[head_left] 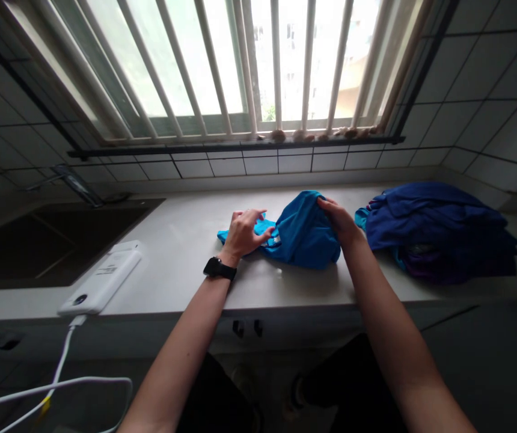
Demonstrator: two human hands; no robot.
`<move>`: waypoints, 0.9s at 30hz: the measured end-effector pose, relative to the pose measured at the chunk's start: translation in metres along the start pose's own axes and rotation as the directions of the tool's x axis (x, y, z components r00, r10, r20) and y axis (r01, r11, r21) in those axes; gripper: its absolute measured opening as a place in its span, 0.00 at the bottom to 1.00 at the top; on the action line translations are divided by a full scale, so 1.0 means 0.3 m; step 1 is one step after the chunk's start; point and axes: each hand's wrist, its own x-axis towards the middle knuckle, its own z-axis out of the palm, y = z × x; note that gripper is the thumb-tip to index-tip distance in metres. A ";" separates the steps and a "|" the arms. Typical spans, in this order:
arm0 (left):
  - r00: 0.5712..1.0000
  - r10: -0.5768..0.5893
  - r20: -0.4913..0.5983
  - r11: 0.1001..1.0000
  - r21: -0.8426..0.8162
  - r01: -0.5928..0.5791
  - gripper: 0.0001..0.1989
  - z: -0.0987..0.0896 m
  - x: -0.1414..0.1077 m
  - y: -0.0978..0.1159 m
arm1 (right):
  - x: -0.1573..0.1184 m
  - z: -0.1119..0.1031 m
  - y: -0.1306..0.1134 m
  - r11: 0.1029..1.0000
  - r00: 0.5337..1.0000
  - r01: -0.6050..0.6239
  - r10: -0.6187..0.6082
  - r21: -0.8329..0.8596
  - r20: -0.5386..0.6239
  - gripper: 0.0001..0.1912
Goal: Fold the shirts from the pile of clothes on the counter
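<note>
A bright blue piece of clothing [308, 234] lies bunched on the white countertop, its right part raised into a loose fold. My right hand [338, 219] grips that fold at its upper right edge, thumb and fingers closed on the fabric. Over the garment's flatter left end is my left hand [244, 231], fingers spread and curved, with a black watch on the wrist. Whether its fingertips touch the cloth I cannot tell. A small whitish patch shows on the fabric between the hands.
To the right sits a pile of dark blue and purple clothes [439, 228]. A white power bank [105, 276] with a white cable [64, 355] lies near the counter's front edge at left, beside a dark sink [51, 246] and its faucet [78, 185]. A barred window [249, 66] is behind.
</note>
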 end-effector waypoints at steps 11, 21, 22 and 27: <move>0.996 0.079 -0.028 0.994 0.077 -0.076 0.09 0.025 -0.002 0.017 | 0.002 0.003 0.010 0.998 0.950 -0.066 0.066 -0.012 0.306 0.31; 0.895 -0.205 -0.397 0.968 0.052 0.244 0.17 0.004 0.004 -0.040 | 0.109 -0.029 0.079 0.998 0.917 0.058 -0.051 0.005 -0.395 0.18; 0.910 -0.189 -0.370 0.974 0.047 0.221 0.19 0.007 0.003 -0.035 | 0.109 -0.031 0.079 0.999 0.919 0.048 -0.036 0.023 -0.392 0.17; 0.974 -0.095 -0.208 0.995 -0.015 0.094 0.30 0.006 -0.008 -0.023 | 0.091 -0.029 0.064 0.995 0.958 -0.035 0.059 0.090 -0.279 0.14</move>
